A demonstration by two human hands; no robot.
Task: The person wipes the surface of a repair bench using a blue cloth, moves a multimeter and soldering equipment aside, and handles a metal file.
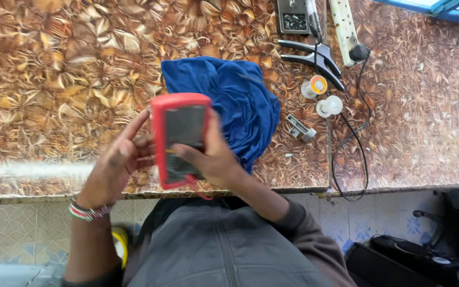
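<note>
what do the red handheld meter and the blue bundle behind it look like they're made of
The red handheld meter looks like moulded plastic or rubbery casing: smooth, rounded edges, dull sheen. The blue bundle looks like soft matte knit fabric, judging by its folds and creases.

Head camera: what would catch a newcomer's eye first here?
The red meter at centre, held up by both hands: the left hand grips its left edge, the right hand lies across its lower face. Just behind it, a crumpled blue cloth lies on the brown patterned counter. To the upper right sit black pliers and two small spools.
</note>
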